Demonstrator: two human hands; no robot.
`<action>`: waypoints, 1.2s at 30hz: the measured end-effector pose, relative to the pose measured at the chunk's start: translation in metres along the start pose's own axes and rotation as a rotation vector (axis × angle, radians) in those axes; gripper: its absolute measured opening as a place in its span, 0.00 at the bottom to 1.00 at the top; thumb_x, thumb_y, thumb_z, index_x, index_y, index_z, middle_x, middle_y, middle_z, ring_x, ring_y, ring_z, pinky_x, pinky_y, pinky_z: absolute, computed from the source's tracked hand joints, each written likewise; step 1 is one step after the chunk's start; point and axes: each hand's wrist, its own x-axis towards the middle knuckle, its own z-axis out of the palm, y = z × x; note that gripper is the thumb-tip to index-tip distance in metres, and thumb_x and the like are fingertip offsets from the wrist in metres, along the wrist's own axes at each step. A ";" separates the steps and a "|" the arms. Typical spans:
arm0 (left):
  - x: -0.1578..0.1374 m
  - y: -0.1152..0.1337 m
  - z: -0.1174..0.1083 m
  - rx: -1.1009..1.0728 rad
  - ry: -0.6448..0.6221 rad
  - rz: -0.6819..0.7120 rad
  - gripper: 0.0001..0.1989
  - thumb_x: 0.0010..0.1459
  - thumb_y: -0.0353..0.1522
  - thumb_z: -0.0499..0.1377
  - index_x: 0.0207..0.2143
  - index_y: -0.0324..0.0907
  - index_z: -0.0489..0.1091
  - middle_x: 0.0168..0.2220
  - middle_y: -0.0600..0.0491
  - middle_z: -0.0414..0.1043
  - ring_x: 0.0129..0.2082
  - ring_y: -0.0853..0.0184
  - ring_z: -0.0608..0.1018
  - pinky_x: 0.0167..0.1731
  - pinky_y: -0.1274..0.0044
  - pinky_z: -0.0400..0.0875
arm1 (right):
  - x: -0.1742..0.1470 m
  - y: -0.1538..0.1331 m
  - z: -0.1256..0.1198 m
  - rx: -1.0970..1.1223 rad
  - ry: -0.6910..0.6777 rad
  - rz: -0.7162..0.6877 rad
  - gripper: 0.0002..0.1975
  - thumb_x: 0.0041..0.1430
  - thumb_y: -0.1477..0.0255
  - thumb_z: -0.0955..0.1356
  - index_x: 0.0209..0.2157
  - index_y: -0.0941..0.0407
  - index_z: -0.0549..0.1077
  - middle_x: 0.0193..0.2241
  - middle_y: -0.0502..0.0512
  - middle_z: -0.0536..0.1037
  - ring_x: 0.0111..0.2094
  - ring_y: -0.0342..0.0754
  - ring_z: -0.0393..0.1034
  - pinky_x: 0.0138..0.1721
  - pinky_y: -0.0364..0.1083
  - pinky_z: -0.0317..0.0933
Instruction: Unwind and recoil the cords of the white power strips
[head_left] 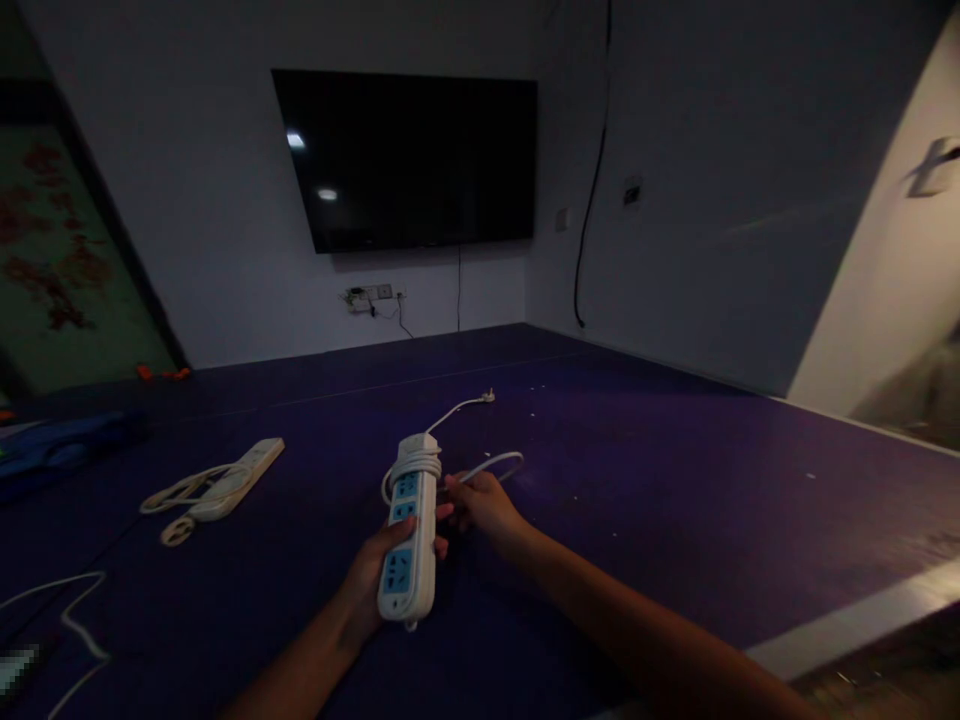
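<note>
**Power strip held in both hands, cord partly wound**

Over the dark purple floor (637,480), low in the middle of the view, the left hand (375,575) grips a white power strip (409,540) from beneath, fingers curled round its lower half and the thumb showing on the near edge. The strip points away from the person, its blue socket faces turned up. Several turns of its white cord (411,465) are wrapped round the far end of the strip. From those turns a loop runs out to the right, and the right hand (480,503) is closed round that loop just beside the strip, fingertips pinched on the cord. Beyond the hands the free length of cord trails across the floor to its plug (489,396), which lies well apart from the strip.

To the left on the floor lies a second power strip (247,467), also white, with its own cord (184,492) loosely bundled beside it. Another loose white cable (75,620) snakes along the bottom left corner. A blue object (60,445) sits at the far left edge, too dim to identify.

On the wall ahead hangs a dark television (412,155), with wall sockets (371,296) below it near the floor. A black cable (592,190) hangs down the adjoining wall to the right.
</note>
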 end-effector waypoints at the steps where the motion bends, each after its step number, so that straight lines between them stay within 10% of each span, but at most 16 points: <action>1: 0.001 0.000 -0.001 -0.017 -0.008 0.001 0.26 0.52 0.37 0.61 0.51 0.33 0.65 0.29 0.46 0.76 0.27 0.67 0.77 0.26 0.80 0.68 | 0.001 -0.002 -0.001 -0.009 0.028 -0.057 0.22 0.44 0.53 0.68 0.24 0.60 0.69 0.17 0.50 0.71 0.15 0.40 0.63 0.14 0.39 0.53; 7: 0.007 -0.002 -0.005 -0.147 -0.006 0.065 0.22 0.46 0.40 0.65 0.42 0.36 0.69 0.33 0.49 0.76 0.29 0.65 0.77 0.32 0.75 0.71 | 0.000 -0.026 -0.009 0.001 0.150 -0.286 0.21 0.45 0.53 0.67 0.28 0.59 0.71 0.19 0.50 0.72 0.14 0.39 0.61 0.13 0.38 0.51; 23: 0.002 -0.004 -0.005 -0.197 -0.245 0.076 0.28 0.47 0.49 0.61 0.42 0.37 0.68 0.34 0.51 0.72 0.22 0.75 0.70 0.31 0.75 0.73 | -0.003 -0.042 -0.017 0.024 0.260 -0.291 0.24 0.45 0.50 0.67 0.24 0.59 0.71 0.13 0.46 0.66 0.12 0.38 0.57 0.13 0.39 0.48; 31: -0.002 -0.007 -0.001 -0.049 -0.150 0.050 0.28 0.49 0.38 0.61 0.51 0.35 0.65 0.46 0.41 0.72 0.33 0.62 0.77 0.33 0.71 0.72 | -0.007 -0.057 -0.024 0.139 0.308 -0.445 0.22 0.46 0.52 0.68 0.25 0.58 0.71 0.15 0.47 0.69 0.15 0.39 0.61 0.16 0.39 0.54; 36: -0.002 -0.006 0.001 0.095 -0.028 0.045 0.24 0.45 0.36 0.65 0.45 0.33 0.70 0.34 0.44 0.75 0.27 0.66 0.76 0.28 0.77 0.69 | -0.007 -0.060 -0.027 0.232 0.242 -0.455 0.20 0.47 0.54 0.69 0.26 0.58 0.71 0.16 0.48 0.70 0.17 0.40 0.62 0.18 0.39 0.55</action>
